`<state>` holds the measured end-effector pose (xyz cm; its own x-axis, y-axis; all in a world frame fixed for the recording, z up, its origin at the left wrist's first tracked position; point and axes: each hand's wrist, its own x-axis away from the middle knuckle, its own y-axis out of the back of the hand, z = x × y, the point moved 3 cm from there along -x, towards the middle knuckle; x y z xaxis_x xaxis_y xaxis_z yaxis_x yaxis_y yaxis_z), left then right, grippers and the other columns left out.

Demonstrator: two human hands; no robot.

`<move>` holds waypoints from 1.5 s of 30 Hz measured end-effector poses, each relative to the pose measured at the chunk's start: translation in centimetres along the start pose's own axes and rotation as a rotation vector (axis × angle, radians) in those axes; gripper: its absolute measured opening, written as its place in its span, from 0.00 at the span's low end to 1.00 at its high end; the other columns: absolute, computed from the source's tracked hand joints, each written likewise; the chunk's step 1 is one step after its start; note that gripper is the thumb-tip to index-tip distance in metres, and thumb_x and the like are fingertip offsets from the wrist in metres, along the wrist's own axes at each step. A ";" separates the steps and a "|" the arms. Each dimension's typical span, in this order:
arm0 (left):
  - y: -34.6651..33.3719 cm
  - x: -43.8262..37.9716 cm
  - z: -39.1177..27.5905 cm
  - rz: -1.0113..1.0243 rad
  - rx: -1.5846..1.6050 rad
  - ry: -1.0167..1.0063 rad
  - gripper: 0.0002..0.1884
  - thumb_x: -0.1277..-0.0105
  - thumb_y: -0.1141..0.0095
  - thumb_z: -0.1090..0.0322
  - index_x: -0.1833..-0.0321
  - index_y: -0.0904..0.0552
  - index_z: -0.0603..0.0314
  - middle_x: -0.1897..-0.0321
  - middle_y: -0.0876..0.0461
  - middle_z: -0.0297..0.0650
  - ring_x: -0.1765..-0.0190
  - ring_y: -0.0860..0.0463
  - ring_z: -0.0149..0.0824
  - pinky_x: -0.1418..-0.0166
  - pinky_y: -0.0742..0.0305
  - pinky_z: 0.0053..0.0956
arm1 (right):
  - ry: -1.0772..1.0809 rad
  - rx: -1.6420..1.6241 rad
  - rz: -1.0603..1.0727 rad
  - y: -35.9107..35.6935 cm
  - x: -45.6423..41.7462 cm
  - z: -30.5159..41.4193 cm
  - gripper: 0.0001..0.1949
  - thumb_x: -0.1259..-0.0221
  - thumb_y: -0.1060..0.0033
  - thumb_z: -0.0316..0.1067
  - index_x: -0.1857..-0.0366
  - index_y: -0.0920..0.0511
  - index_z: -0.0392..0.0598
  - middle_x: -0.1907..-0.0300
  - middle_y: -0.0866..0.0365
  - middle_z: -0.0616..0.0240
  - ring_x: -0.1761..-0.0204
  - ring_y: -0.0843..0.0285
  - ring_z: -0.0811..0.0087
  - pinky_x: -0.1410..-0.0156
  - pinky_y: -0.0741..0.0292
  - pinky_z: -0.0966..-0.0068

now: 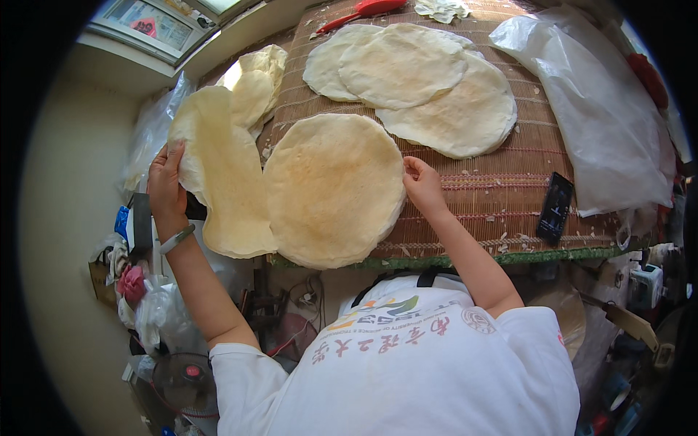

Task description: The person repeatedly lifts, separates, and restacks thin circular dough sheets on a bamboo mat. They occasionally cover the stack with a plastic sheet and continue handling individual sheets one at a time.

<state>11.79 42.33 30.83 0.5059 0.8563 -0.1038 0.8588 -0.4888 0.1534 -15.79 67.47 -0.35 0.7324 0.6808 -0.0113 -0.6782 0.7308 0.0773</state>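
My left hand point(168, 185) grips the outer edge of a thin, pale flatbread sheet point(226, 174), thumb on top. The sheet is raised and bends lengthwise, its right edge against a stack of round flatbreads point(335, 185). That stack lies in front of me at the table's near edge, its top browned lightly in the middle. At the stack's right rim is my right hand point(423, 182), fingers curled with the tips at the edge; whether they pinch it is hard to see. Farther back, overlapping round flatbreads point(403, 65) form another pile. Folded flatbread pieces point(253, 87) sit at the back left.
A slatted bamboo mat point(491, 191) with scattered crumbs covers the table. To the right are a phone point(555, 208) and a large clear plastic bag point(600, 109). A red-handled tool point(362, 12) lies at the far edge. Below left stands an electric fan point(185, 381).
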 end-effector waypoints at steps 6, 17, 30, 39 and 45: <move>-11.1 0.0 9.7 0.198 -0.374 0.132 0.27 0.31 0.41 0.65 0.33 0.30 0.72 0.69 0.20 0.30 0.73 0.27 0.18 0.70 0.31 0.17 | -0.016 0.015 0.036 -0.2 -0.9 -0.3 0.16 0.46 0.44 0.27 0.52 0.20 0.36 0.62 0.15 0.57 0.63 0.17 0.68 0.53 0.22 0.73; -24.4 4.7 22.2 0.262 -0.577 0.031 0.26 0.34 0.42 0.65 0.37 0.28 0.73 0.82 0.24 0.34 0.79 0.26 0.24 0.75 0.31 0.23 | -0.093 -0.084 0.018 -0.2 -1.8 0.5 0.20 0.48 0.37 0.25 0.48 0.22 0.38 0.61 0.21 0.70 0.66 0.24 0.81 0.58 0.23 0.82; -23.9 5.5 22.1 0.226 -0.558 0.075 0.31 0.38 0.40 0.61 0.35 0.30 0.73 0.80 0.20 0.42 0.75 0.20 0.36 0.68 0.25 0.32 | 0.020 0.182 -0.039 -0.2 -0.7 1.6 0.14 0.51 0.41 0.27 0.58 0.18 0.36 0.64 0.16 0.51 0.62 0.16 0.58 0.53 0.21 0.66; -24.5 5.7 21.6 0.246 -0.619 0.080 0.32 0.39 0.39 0.59 0.36 0.30 0.73 0.77 0.18 0.46 0.70 0.17 0.43 0.62 0.23 0.36 | -0.014 0.221 -0.062 -0.5 -1.8 0.0 0.12 0.51 0.36 0.32 0.62 0.16 0.40 0.68 0.16 0.57 0.66 0.16 0.67 0.58 0.21 0.72; -24.6 5.6 21.5 0.236 -0.639 0.052 0.32 0.39 0.39 0.59 0.36 0.30 0.72 0.76 0.18 0.46 0.70 0.17 0.45 0.62 0.23 0.38 | 0.008 0.554 -0.094 -0.6 -1.3 1.8 0.10 0.52 0.31 0.37 0.68 0.16 0.45 0.62 0.20 0.60 0.61 0.21 0.62 0.54 0.23 0.66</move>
<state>-4.75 55.58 5.32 0.6555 0.7536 0.0486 0.5017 -0.4826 0.7178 -16.21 66.06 1.42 0.7859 0.6162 -0.0509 -0.4754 0.6550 0.5873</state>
